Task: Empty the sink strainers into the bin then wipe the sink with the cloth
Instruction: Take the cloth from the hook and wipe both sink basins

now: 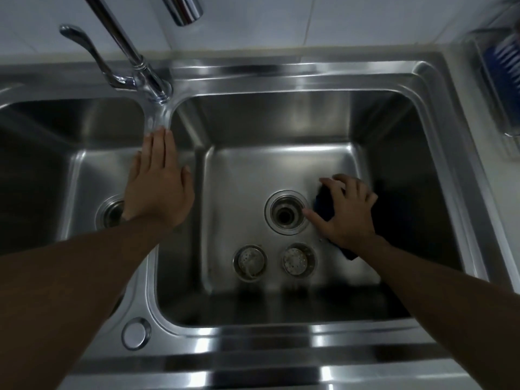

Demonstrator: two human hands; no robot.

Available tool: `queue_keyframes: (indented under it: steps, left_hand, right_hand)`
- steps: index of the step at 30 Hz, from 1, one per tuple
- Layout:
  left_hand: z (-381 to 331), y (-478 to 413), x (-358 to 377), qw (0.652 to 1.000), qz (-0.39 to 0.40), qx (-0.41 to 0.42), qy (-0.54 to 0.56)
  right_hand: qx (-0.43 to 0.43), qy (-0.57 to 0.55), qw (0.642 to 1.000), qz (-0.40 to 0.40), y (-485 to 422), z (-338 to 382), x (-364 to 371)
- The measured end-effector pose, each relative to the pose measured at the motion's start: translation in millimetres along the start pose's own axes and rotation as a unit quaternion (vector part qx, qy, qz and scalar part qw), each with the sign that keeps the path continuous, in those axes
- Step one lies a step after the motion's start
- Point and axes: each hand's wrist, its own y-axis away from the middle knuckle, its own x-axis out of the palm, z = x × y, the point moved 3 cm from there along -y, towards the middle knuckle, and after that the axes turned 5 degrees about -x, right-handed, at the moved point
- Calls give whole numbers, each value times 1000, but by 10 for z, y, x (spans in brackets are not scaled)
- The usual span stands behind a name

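Head view looks down into a steel double sink (253,339). The right hand (346,209) has its grip clamped on the dark cloth (323,205), fingers bent over it and pressing it to the floor of the right basin. The cloth lies just right of the open drain (285,212), its long axis running near to far under the palm. The thumb points left at the drain rim. Unwiped floor lies left and far of the grip, so the stroke likely goes that way. Two strainers (250,261) (297,258) lie side by side near of the drain, apart from the cloth, and a near sweep would meet them. The left hand (160,187) lies flat on the divider (157,116), fingers straight, holding nothing. The basin walls are steep, with the faucet (135,57) at far left. No bin shows.
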Motion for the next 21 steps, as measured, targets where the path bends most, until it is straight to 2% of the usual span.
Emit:
queue_keyframes:
  steps: [2,5,8,11,13,16,21]
  left_hand:
    - [-4,2,-6,1000,0,0,-1]
    - [-11,2,-21,1000,2,-3,-8]
    - [-19,0,-27,1000,1,-7,-9]
    - [-17,0,-24,1000,-2,-10,-12]
    - [-17,-7,-25,1000,2,-11,-14]
    - [-18,-4,-29,1000,7,-10,-14]
    - [-22,1,-26,1000,10,-10,-10]
  right_hand:
    - [-80,-84,993,19,-157,310,9]
    - [-158,-217,940,210,-261,836,146]
    - [-199,-172,904,336,-208,1144,329]
    - [-240,-122,888,373,-166,1235,457]
    - [-242,-141,883,378,-160,1255,486]
    - [-200,-202,897,337,-226,1225,506]
    - [19,-297,941,160,-647,1056,466]
